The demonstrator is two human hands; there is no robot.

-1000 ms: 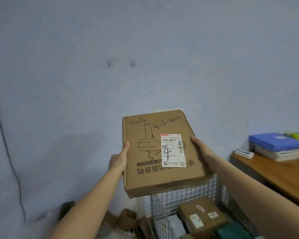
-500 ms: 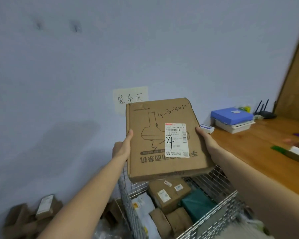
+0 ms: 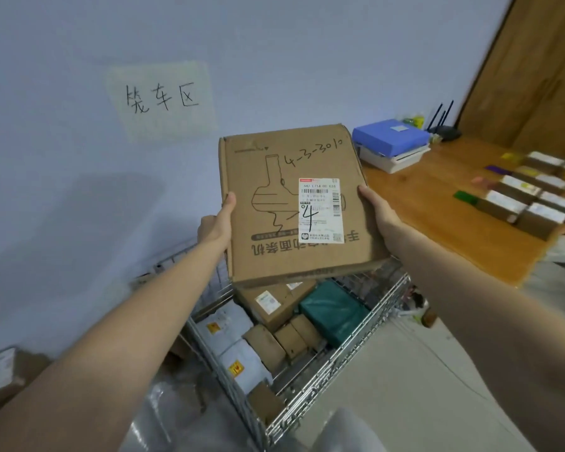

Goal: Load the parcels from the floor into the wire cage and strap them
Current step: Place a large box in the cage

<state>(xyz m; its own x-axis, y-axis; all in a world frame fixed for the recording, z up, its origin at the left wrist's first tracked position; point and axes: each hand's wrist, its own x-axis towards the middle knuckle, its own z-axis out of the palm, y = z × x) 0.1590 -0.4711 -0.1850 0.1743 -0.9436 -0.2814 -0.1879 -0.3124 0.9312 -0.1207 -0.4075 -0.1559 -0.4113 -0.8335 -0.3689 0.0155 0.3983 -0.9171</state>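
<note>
Left hand (image 3: 216, 223) and right hand (image 3: 376, 210) clasp the flat cardboard parcel (image 3: 291, 203) (label up) by its sides, above the wire cage (image 3: 340, 363).

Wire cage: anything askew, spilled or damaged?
Nothing looks damaged or spilled. Inside the silver wire cage, the dark green wrapped parcel and small brown cardboard boxes lie jumbled at mixed angles. The flat brown cardboard box hovers above, not yet loaded.

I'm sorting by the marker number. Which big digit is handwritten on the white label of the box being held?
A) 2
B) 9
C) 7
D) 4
D: a black handwritten 4 is on the white label of the cardboard box, which the left hand and right hand hold.
</note>
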